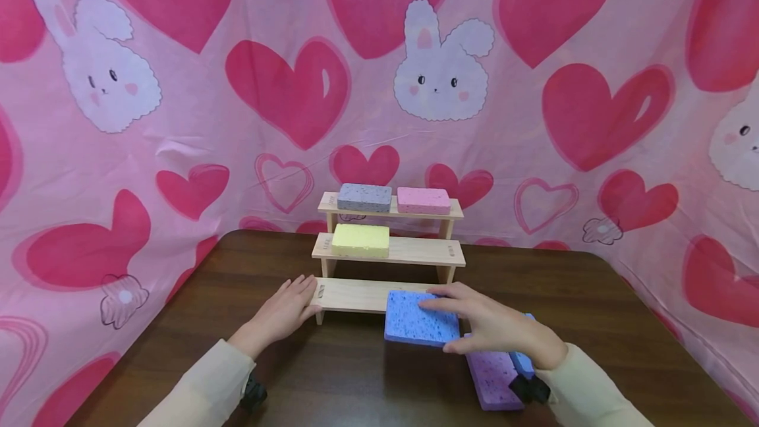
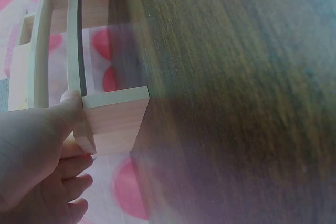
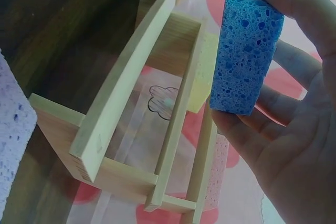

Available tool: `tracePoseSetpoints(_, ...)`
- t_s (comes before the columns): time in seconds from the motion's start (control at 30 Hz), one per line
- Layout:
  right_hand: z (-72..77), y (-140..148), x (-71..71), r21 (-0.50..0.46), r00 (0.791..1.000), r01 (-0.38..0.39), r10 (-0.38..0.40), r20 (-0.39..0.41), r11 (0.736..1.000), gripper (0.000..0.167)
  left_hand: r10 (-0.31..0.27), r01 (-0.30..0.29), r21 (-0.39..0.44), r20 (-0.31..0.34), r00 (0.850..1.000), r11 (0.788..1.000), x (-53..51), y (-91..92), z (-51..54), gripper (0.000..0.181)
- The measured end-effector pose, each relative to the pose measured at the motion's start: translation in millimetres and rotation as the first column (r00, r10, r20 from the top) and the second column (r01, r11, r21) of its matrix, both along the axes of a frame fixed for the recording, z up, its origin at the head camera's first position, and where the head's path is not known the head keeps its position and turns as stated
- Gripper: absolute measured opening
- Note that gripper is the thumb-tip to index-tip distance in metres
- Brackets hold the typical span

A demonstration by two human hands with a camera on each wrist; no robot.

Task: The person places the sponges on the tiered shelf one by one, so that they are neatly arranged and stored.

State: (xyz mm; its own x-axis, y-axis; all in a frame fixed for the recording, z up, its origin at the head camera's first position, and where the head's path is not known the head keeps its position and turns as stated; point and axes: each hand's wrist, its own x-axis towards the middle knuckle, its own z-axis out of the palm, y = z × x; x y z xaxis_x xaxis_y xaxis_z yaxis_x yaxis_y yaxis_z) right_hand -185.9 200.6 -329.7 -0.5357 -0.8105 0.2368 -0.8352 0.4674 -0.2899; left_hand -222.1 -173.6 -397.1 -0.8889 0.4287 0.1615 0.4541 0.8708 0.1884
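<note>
In the head view, my right hand (image 1: 495, 321) holds a blue sponge (image 1: 418, 318) by its right side, in front of the lowest tier. The right wrist view shows the thumb on one edge of this sponge (image 3: 245, 51) and fingertips on the opposite edge. A three-tier wooden stand (image 1: 356, 294) is on the table. My left hand (image 1: 284, 312) holds the left end of its lowest tier. The thumb touches the board edge in the left wrist view. A yellow sponge (image 1: 360, 241) sits on the middle tier; grey-blue (image 1: 364, 198) and pink (image 1: 423, 201) sponges are on top.
A purple sponge (image 1: 493, 381) lies on the brown table (image 1: 332, 381) beneath the right forearm. Another blue sponge (image 1: 522, 362) is partly hidden by that wrist. Behind the table hangs a pink cloth (image 1: 367, 107) with hearts and rabbits.
</note>
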Motion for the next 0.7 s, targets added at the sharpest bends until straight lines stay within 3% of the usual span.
tracePoseSetpoints(0.4,10.7,-0.9,-12.1,0.000,0.999,0.040,-0.040,-0.028,0.999,0.062,-0.001,0.001,0.002,-0.003,1.000,1.000,-0.5,0.2,-0.4,0.058)
tracePoseSetpoints(0.7,15.0,3.2,-25.8,-0.006,0.993,0.115,-0.115,0.016,0.993,0.063,-0.003,0.003,0.006,-0.002,1.000,1.000,-0.7,0.2,-0.3,0.058)
